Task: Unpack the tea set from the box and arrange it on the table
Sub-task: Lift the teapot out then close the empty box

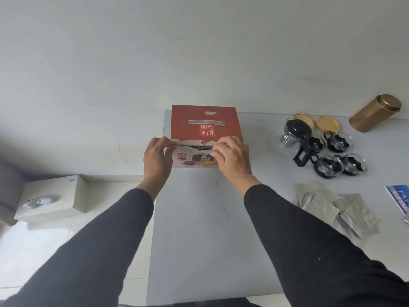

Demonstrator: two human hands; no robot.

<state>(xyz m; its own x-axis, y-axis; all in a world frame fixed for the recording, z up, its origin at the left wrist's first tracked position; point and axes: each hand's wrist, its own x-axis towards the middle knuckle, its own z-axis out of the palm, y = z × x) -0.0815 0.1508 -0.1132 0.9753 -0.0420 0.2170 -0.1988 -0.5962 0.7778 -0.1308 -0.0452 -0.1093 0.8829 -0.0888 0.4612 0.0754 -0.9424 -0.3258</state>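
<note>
A red tea set box (204, 122) with white characters on its lid stands at the far left of the white table (199, 229). My left hand (156, 161) grips the box's front left edge and my right hand (232, 157) grips its front right edge, fingers curled over the lid's torn front seam. On the right of the table stand a glass teapot (294, 136) with a black lid and handle, several glass cups (339, 141) in black holders, and two round bamboo coasters (327, 124).
A bronze tin canister (375, 113) lies on its side at the far right by the wall. Grey paper packets (329, 207) and a blue leaflet (399, 199) lie near the right edge. A white box-shaped unit (53, 199) sits lower, left of the table.
</note>
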